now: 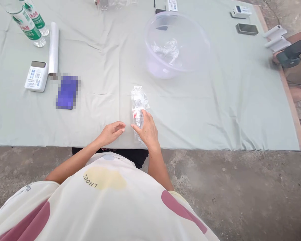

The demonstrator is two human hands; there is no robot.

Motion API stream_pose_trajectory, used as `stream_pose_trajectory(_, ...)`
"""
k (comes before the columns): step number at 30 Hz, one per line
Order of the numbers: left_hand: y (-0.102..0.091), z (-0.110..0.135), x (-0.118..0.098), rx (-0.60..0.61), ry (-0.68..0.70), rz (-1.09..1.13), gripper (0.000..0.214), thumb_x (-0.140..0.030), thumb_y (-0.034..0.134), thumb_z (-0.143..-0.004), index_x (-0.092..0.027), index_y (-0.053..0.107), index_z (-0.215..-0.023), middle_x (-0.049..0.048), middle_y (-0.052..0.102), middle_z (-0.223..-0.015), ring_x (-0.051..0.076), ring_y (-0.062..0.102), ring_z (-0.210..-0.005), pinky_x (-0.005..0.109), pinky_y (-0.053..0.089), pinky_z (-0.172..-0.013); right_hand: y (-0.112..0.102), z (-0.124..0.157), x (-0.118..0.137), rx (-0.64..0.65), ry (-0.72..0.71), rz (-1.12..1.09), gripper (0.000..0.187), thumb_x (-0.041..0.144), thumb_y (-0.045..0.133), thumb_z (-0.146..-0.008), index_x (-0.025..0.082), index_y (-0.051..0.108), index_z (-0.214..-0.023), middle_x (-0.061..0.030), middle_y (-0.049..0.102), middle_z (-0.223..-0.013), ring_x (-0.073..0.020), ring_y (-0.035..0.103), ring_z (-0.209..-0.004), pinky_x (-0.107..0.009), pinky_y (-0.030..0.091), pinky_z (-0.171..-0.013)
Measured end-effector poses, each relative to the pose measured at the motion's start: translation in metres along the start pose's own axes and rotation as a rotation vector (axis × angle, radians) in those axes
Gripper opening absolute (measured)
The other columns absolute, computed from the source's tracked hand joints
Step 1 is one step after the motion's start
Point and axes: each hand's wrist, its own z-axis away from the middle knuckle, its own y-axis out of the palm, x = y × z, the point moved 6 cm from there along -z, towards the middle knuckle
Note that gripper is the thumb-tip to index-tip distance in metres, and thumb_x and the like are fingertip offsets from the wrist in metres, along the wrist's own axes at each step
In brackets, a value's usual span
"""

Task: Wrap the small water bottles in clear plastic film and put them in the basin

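A small clear plastic bottle (pixel 137 113) with a white and red label lies near the table's front edge, wrapped in a thin clear plastic bag (pixel 145 97). My right hand (pixel 149 130) rests over it, the thumb on its left side and the fingers on its upper right; part of the bottle is hidden under the palm. To the left, my left hand (pixel 112 131) hovers just above the cloth with loosely curved fingers. It holds nothing and stays apart from the bottle.
Beyond the bottle stands a translucent basin (pixel 163 72) containing crumpled clear plastic. At left are two large water bottles (pixel 30 28), a white roll (pixel 53 48), a white device (pixel 36 77) and a blurred purple item (pixel 67 93). A person's hand (pixel 278 58) holds a dark device at right.
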Motion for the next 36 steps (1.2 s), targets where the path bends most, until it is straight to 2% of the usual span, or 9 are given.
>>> stream_pose_trajectory(4, 0.01, -0.018, 0.002, 0.077, -0.106, 0.22, 0.049, -0.047, 0.071, -0.079, -0.02, 0.064, -0.12, 0.0134, 0.066, -0.13, 0.028, 0.063, -0.119, 0.045, 0.049, -0.103, 0.001, 0.0, -0.025, -0.043, 0.151, -0.308, 0.069, 0.043, 0.06, -0.084, 0.025, 0.043, -0.148, -0.0109, 0.051, -0.149, -0.0308, 0.048, -0.138, -0.05, 0.043, -0.11)
stream_pose_trajectory(8, 0.039, -0.032, -0.009, 0.221, -0.187, 0.478, 0.055, -0.054, 0.07, -0.081, -0.02, 0.062, -0.123, 0.0152, 0.061, -0.136, 0.028, 0.059, -0.125, 0.043, 0.05, -0.101, 0.018, 0.005, -0.027, 0.039, 0.184, -0.798, 0.06, 0.049, 0.046, -0.091, 0.022, 0.047, -0.145, -0.0095, 0.06, -0.141, -0.0259, 0.063, -0.122, -0.04, 0.055, -0.096)
stream_pose_trajectory(12, 0.055, -0.032, -0.019, 0.223, -0.152, 0.621, 0.058, -0.054, 0.075, -0.077, -0.021, 0.061, -0.122, 0.0116, 0.066, -0.126, 0.027, 0.064, -0.112, 0.039, 0.054, -0.088, 0.031, 0.018, -0.011, -0.045, 0.089, -0.767, 0.064, 0.048, 0.044, -0.094, 0.025, 0.037, -0.153, -0.008, 0.046, -0.154, -0.0228, 0.05, -0.138, -0.039, 0.049, -0.107)
stream_pose_trajectory(15, 0.048, -0.026, -0.013, 0.109, -0.154, 0.702, 0.059, -0.05, 0.08, -0.073, -0.022, 0.06, -0.121, 0.0092, 0.067, -0.119, 0.023, 0.066, -0.101, 0.034, 0.054, -0.079, 0.023, 0.02, 0.002, -0.133, -0.023, -0.462, 0.057, 0.048, 0.049, -0.093, 0.025, 0.049, -0.145, -0.0101, 0.046, -0.154, -0.0254, 0.04, -0.145, -0.049, 0.037, -0.117)
stream_pose_trajectory(22, 0.009, -0.004, -0.006, -0.042, -0.035, 0.532, 0.063, -0.04, 0.08, -0.072, -0.023, 0.058, -0.128, 0.0073, 0.068, -0.121, 0.023, 0.065, -0.106, 0.034, 0.051, -0.09, -0.055, 0.002, 0.046, -0.431, -0.357, -0.4, 0.025, 0.041, 0.049, -0.096, 0.029, 0.071, -0.101, -0.0062, 0.073, -0.111, -0.0254, 0.067, -0.113, -0.051, 0.05, -0.102)
stream_pose_trajectory(25, -0.003, 0.009, -0.01, -0.076, 0.022, 0.328, 0.062, -0.038, 0.082, -0.069, -0.024, 0.061, -0.126, 0.0059, 0.068, -0.122, 0.025, 0.064, -0.109, 0.035, 0.051, -0.09, -0.072, -0.007, 0.08, -0.313, -0.566, -0.308, 0.022, 0.044, 0.052, -0.093, 0.034, 0.072, -0.092, -0.002, 0.075, -0.097, -0.0274, 0.069, -0.108, -0.057, 0.043, -0.107)
stream_pose_trajectory(29, -0.016, 0.027, -0.023, -0.097, 0.134, 0.1, 0.062, -0.032, 0.083, -0.066, -0.025, 0.064, -0.125, 0.0052, 0.066, -0.123, 0.026, 0.062, -0.112, 0.038, 0.049, -0.098, -0.065, -0.025, 0.09, -0.088, -0.56, -0.199, 0.019, 0.048, 0.061, -0.088, 0.033, 0.073, -0.089, -0.0004, 0.076, -0.096, -0.0285, 0.068, -0.11, -0.059, 0.034, -0.114)
stream_pose_trajectory(32, -0.027, 0.037, -0.03, -0.165, 0.186, 0.059, 0.064, -0.031, 0.084, -0.065, -0.026, 0.062, -0.125, 0.0054, 0.066, -0.121, 0.026, 0.063, -0.11, 0.038, 0.051, -0.095, -0.045, -0.032, 0.075, 0.007, -0.496, -0.429, 0.034, 0.058, 0.056, -0.089, 0.028, 0.071, -0.091, -0.0042, 0.076, -0.095, -0.0269, 0.07, -0.1, -0.052, 0.049, -0.101)
stream_pose_trajectory(36, -0.036, 0.033, -0.03, -0.262, 0.211, 0.29, 0.08, -0.035, 0.091, -0.055, -0.028, 0.054, -0.125, 0.0037, 0.068, -0.109, 0.022, 0.066, -0.097, 0.034, 0.055, -0.082, -0.019, -0.025, 0.061, -0.181, -0.351, -0.794, 0.045, 0.068, 0.041, -0.089, 0.027, 0.058, -0.098, -0.0071, 0.07, -0.089, -0.0275, 0.072, -0.091, -0.049, 0.058, -0.082)
